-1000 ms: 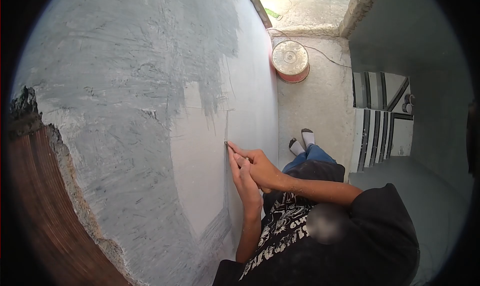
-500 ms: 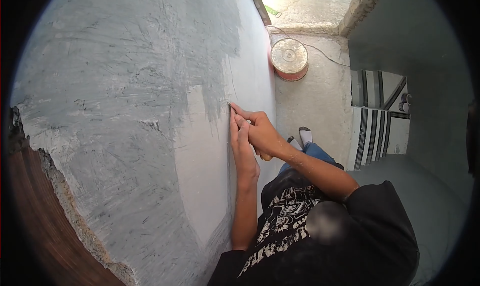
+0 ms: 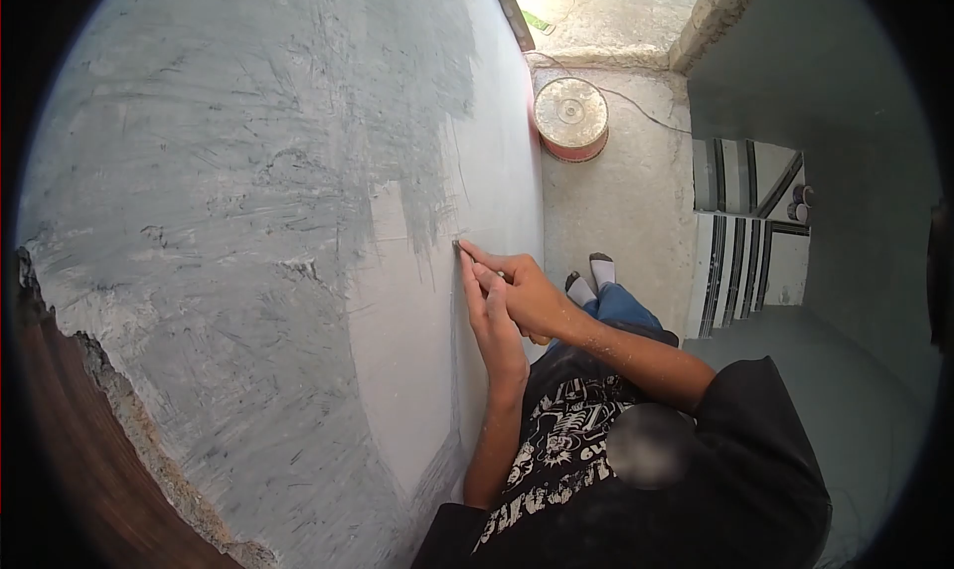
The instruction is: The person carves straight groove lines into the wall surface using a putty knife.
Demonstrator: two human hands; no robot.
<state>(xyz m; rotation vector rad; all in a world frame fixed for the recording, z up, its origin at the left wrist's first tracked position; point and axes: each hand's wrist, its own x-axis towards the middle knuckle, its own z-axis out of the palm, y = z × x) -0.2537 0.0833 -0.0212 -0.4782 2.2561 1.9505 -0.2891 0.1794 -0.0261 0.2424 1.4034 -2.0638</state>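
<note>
My right hand [image 3: 532, 296] is closed around a slim hand tool whose yellowish handle end [image 3: 539, 339] shows below the palm. Its small dark tip [image 3: 457, 242] touches the wall by my index fingertip; the rest is hidden, so its exact kind cannot be made out. My left hand [image 3: 495, 330] has its fingers stretched out and lies along the wall, fingertips under the right hand close to the tip. The wall [image 3: 407, 340] is smooth and pale here, bordered by rough grey patches with scratches. A thin dark line [image 3: 460, 162] runs on the wall above my hands.
A round bucket [image 3: 571, 112] stands on the concrete floor [image 3: 636, 191] near a doorway, with a cable [image 3: 636, 102] behind it. Striped black-and-white steps [image 3: 740, 271] lie to the right. Brown wood [image 3: 79, 440] and a broken plaster edge [image 3: 149, 440] are at lower left.
Both hands and the tool tip have moved a short way down along the wall, toward my body. The grip looks the same.
</note>
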